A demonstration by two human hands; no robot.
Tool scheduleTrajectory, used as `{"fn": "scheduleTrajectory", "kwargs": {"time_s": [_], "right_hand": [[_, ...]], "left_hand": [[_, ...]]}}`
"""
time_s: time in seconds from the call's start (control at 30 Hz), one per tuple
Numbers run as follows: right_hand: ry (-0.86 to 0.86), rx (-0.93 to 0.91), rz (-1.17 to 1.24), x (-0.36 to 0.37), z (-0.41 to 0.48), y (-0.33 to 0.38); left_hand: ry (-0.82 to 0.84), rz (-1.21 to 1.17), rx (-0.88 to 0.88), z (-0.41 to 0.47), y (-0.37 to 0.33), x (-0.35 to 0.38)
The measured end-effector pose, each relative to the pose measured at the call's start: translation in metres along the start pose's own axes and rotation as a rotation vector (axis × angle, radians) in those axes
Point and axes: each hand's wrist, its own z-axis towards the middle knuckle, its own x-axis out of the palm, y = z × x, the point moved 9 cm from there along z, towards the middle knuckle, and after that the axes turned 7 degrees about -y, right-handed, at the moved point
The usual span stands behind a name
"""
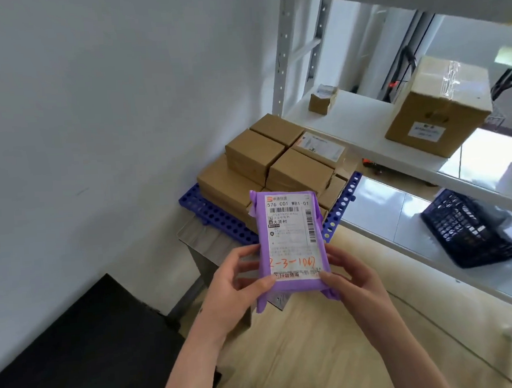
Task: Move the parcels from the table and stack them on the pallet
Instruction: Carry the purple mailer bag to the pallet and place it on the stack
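Before the blue pallet (217, 217) at twelve o'clock, we clamp our left hand (239, 281) and right hand (353, 278) on the near end of a purple parcel (290, 239).

Pallet (217, 218): blue, bare strips along the near-left and right edges; the rest covered by cardboard boxes (255, 155) stacked in layers
Above stack: open air, reachable from the front
Left: white wall (94, 113) close beside pallet
Behind right: shelf upright (281, 57) and shelf board (358, 121) just beside stack
Front: purple parcel (290, 230), gripped by left hand (236, 282) and right hand (353, 278), fills the near approach
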Motion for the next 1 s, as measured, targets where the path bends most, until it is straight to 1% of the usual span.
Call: {"fn": "scheduleTrajectory", "kwargs": {"time_s": [0.17, 0.5, 0.67, 0.8, 1.0], "right_hand": [[0.007, 0.007, 0.007, -0.034, 0.047, 0.016], [0.144, 0.011, -0.089, -0.119, 0.152, 0.055], [0.243, 0.029, -0.125, -0.150, 0.196, 0.071], [0.299, 0.060, -0.146, -0.163, 0.224, 0.070], [0.349, 0.064, -0.158, -0.161, 0.275, 0.076]], "left_hand": [[-0.028, -0.013, -0.021, 0.041, -0.009, 0.039], [-0.184, -0.034, -0.017, 0.106, -0.033, 0.139], [-0.279, -0.043, -0.025, 0.128, -0.038, 0.180], [-0.324, -0.038, -0.073, 0.143, -0.034, 0.198], [-0.393, 0.010, -0.073, 0.185, -0.048, 0.203]]}}
